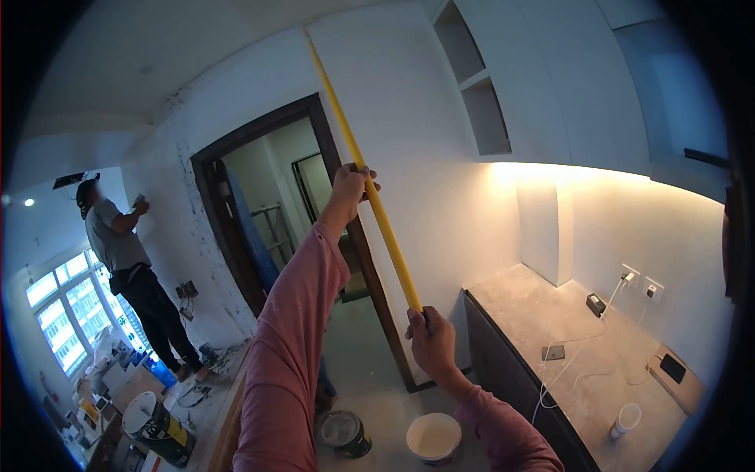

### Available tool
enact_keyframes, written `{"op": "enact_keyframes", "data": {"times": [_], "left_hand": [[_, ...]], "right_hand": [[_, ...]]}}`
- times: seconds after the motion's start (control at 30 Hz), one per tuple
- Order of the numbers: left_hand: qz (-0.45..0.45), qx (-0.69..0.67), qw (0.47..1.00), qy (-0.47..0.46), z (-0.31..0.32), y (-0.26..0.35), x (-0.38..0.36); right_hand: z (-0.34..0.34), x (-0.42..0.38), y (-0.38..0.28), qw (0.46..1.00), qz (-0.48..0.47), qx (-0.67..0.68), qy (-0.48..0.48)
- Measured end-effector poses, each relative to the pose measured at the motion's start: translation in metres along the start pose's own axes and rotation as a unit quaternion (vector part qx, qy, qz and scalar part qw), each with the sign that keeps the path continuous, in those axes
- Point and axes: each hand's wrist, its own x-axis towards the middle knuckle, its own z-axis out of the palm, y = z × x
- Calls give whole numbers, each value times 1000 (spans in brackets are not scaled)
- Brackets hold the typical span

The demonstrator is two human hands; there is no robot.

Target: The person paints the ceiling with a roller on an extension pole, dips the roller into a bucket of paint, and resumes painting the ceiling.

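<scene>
A long yellow pole [370, 189] is held by both hands and is pointed up towards the ceiling. Its lower end is gripped by the right hand [431, 340], whose fingers are closed fully around it, low in the middle of the view. Higher up, the pole is gripped by the left hand [350, 187], also closed around it, with the arm stretched upward in a pink sleeve [287, 346]. The top of the pole is seen against the white wall [409, 118], near the place where the wall meets the ceiling; whether it touches there cannot be told.

Below the hands, a white bucket [433, 437] and a paint can [344, 433] are standing on the floor, near each other. To the right, a grey counter [566, 315] is seen, on which a white cable [578, 346], a small dark device [595, 304] and a white cup [627, 419] are lying or standing. Wall sockets [638, 283] are placed above it, and white cabinets [550, 79] with a lit strip below are fixed higher.

Behind the pole, a dark door frame [236, 204] is opened to another room. Far to the left, another person [130, 267] is standing with one hand raised to the wall, near a window [71, 307]. A large drum [157, 425] and scattered things are on the floor there.
</scene>
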Motion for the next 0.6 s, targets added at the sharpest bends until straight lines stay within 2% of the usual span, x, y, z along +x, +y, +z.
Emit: {"op": "enact_keyframes", "data": {"times": [0.13,0.37,0.6], "left_hand": [[28,8,1000,-1,9,1,-33],[52,4,996,-69,31,7,-159],[85,-19,988,-124,57,29,-275]], "right_hand": [[-15,-24,1,1000,0,9,-3],[-56,-123,49,999,-34,19,-8],[-113,-217,60,999,-9,7,-42]]}}
